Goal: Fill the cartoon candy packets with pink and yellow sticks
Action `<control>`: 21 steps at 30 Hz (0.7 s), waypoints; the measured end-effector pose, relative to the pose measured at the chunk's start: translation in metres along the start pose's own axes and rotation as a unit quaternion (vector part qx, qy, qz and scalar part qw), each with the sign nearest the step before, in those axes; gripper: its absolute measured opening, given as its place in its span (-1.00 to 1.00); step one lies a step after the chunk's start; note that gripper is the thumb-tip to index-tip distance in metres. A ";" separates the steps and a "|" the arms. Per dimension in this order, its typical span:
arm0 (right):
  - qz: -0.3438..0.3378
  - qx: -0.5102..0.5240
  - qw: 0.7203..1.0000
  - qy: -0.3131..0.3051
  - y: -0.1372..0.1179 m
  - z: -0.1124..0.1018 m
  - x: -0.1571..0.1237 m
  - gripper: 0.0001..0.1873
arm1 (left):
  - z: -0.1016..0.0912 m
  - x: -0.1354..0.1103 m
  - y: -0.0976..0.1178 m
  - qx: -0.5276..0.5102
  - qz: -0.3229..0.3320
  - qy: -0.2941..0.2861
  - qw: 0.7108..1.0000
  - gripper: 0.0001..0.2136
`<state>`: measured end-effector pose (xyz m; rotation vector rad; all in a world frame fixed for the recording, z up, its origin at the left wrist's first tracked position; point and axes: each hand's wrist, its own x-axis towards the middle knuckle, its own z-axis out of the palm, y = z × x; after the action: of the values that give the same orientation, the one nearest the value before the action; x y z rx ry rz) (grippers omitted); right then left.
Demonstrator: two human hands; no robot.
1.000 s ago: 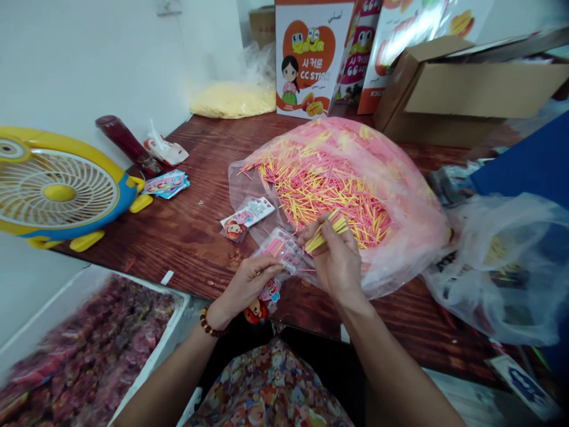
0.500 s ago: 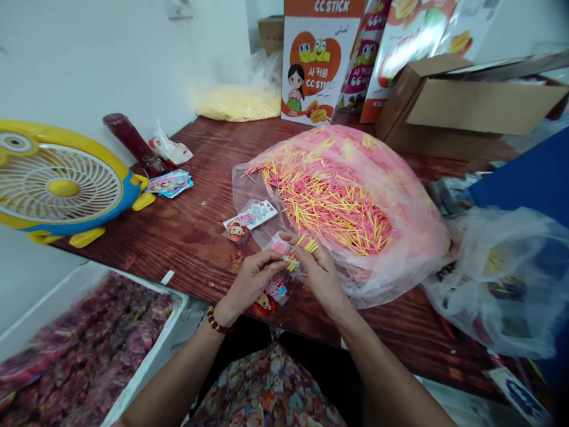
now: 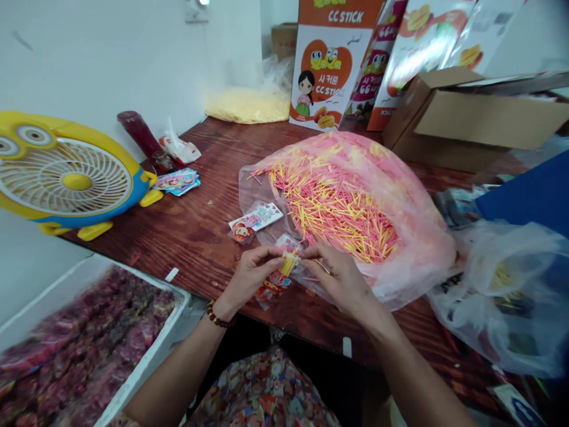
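Observation:
My left hand (image 3: pixel 251 274) pinches a small printed plastic packet (image 3: pixel 276 283) at the table's front edge. My right hand (image 3: pixel 340 277) is closed on the same packet's mouth, where a bunch of yellow sticks (image 3: pixel 290 261) pokes in. Right behind both hands lies a big clear bag (image 3: pixel 413 237) heaped with pink and yellow sticks (image 3: pixel 338 204). A second printed packet (image 3: pixel 254 220) lies flat on the wood to the left of the bag.
A yellow fan (image 3: pixel 71 178) stands at the left. A white tray (image 3: pixel 175 323) of dark red packets sits below the wooden table (image 3: pixel 200 237). Orange CC Stick boxes (image 3: pixel 326 65), a cardboard box (image 3: pixel 480 118) and a clear bag (image 3: pixel 511 296) crowd the back and right.
My right hand carried a bunch of yellow sticks from the big bag down to the packet held by my left hand, and the sticks now sit in the packet's mouth.

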<state>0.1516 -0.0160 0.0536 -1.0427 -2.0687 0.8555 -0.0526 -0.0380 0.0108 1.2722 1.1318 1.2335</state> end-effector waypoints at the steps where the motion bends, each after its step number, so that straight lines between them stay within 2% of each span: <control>1: -0.017 -0.037 0.999 0.006 -0.003 0.002 -0.002 -0.84 | -0.005 -0.004 0.002 0.014 0.018 -0.005 1.000 -0.82; 3: -0.075 -0.068 0.995 -0.013 -0.011 0.008 -0.006 -0.83 | -0.014 -0.014 0.007 0.046 0.055 -0.027 0.997 -0.83; 5: -0.120 -0.028 0.991 -0.057 -0.018 0.014 -0.009 -0.80 | -0.022 -0.024 0.013 0.071 0.081 -0.043 0.993 -0.82; 6: -0.116 0.002 0.991 -0.065 -0.020 0.017 -0.009 -0.79 | -0.025 -0.027 0.016 0.082 0.088 -0.039 0.992 -0.82; 8: -0.050 0.055 0.996 -0.051 -0.017 0.021 -0.007 -0.78 | -0.029 -0.029 0.020 0.110 0.093 -0.016 0.989 -0.84; 11: 0.083 0.101 0.991 -0.034 0.002 0.027 0.006 -0.78 | -0.030 -0.013 0.017 0.181 0.075 0.006 0.980 -0.84; 14: 0.162 0.057 0.985 -0.009 0.029 0.037 0.024 -0.77 | -0.031 0.014 -0.001 0.258 0.053 -0.002 0.965 -0.81; 18: 0.186 -0.113 0.976 -0.012 0.049 0.044 0.039 -0.80 | -0.030 0.039 -0.035 0.331 0.040 -0.019 0.942 -0.75; 21: 0.173 -0.147 0.974 -0.015 0.055 0.028 0.035 -0.80 | -0.030 0.040 -0.048 0.358 0.046 -0.034 0.932 -0.69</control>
<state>0.1364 0.0323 0.0034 -1.5951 -2.1152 0.7429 -0.0799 0.0065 -0.0351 1.9059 1.5577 0.8429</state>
